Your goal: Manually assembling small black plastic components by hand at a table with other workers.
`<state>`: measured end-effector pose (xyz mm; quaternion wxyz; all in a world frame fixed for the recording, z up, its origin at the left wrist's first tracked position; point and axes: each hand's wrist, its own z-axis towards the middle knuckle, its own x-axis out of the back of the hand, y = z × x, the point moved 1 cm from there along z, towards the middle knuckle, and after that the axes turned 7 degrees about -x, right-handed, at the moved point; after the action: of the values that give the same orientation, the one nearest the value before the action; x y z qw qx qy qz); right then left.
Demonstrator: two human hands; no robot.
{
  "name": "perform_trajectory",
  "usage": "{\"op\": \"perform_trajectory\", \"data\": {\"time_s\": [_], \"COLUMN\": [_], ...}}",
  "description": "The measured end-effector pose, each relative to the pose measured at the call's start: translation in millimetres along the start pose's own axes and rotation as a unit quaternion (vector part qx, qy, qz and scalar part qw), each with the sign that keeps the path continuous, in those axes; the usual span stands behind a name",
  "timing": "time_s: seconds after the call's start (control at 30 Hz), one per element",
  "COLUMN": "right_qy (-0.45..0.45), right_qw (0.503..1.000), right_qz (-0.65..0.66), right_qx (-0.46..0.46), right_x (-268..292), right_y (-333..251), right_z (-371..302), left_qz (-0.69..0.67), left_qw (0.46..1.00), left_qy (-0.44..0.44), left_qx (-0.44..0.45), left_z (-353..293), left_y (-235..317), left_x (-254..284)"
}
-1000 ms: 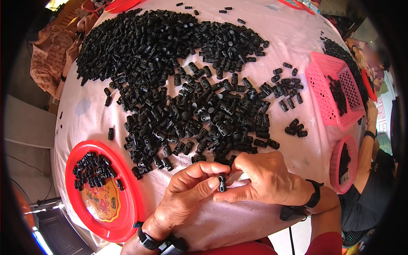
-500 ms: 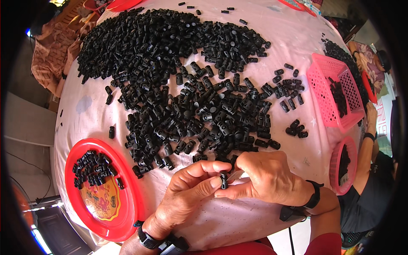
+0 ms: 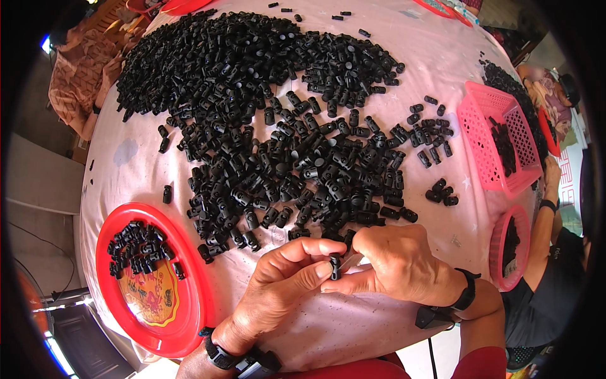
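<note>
Near the front of the table, my left hand (image 3: 281, 275) pinches one small black cord lock (image 3: 335, 268) between thumb and fingers. My right hand (image 3: 404, 265) is closed just to the right of it, gripping a thin, pale, flat piece (image 3: 352, 260) whose end points at the cord lock. Most of that piece is hidden by the fingers, so its kind cannot be made out. Directly beyond my hands spreads a loose heap of black cord locks (image 3: 297, 170), some lying close to my fingertips.
A red round tray (image 3: 196, 303) with several cord locks stands at the left. A bigger black pile (image 3: 208, 63) covers the far left. At the right are a pink basket (image 3: 486, 145) and a pink round container (image 3: 499, 246), both holding black parts. Other people (image 3: 79, 82) sit around the table.
Both hands keep the same grip, with hardly any motion at the cord lock. The whole view has shifted very slightly.
</note>
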<state>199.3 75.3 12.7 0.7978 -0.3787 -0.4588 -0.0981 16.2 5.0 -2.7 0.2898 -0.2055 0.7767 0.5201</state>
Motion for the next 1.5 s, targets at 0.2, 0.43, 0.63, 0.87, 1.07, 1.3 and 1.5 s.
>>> {"op": "perform_trajectory", "data": {"time_s": [0.2, 0.43, 0.63, 0.87, 1.07, 1.3, 1.5], "right_qy": [-0.004, -0.004, -0.012, -0.006, -0.019, -0.023, -0.015], "right_qw": [1.000, 1.000, 1.000, 1.000, 1.000, 1.000, 1.000], "right_qz": [-0.006, -0.005, -0.008, -0.008, -0.022, 0.004, 0.020], "right_qx": [-0.005, -0.007, -0.012, -0.010, 0.000, 0.006, -0.018], "right_x": [-0.1, -0.2, 1.1, 0.6, 2.2, -1.7, 0.8], "right_y": [1.5, -1.2, -1.8, -2.4, -2.5, -2.8, -2.1], "right_z": [-1.9, -0.7, 0.2, 0.2, 1.4, -2.8, -2.9], "left_qz": [0.001, 0.019, 0.040, 0.047, 0.041, 0.030, 0.016], "left_qw": [1.000, 1.000, 0.999, 0.999, 0.999, 0.999, 1.000], "left_qy": [0.015, -0.006, 0.009, -0.021, -0.011, -0.023, -0.024], "left_qx": [0.006, 0.001, -0.007, 0.004, -0.005, 0.002, 0.003], "left_z": [0.1, 0.6, 0.8, 0.8, 0.2, 0.3, -0.3], "left_y": [1.1, -0.4, -0.4, -1.9, -0.2, -1.8, 0.3], "left_x": [-2.2, 1.1, -1.8, 2.6, -1.7, 3.0, 0.9]}}
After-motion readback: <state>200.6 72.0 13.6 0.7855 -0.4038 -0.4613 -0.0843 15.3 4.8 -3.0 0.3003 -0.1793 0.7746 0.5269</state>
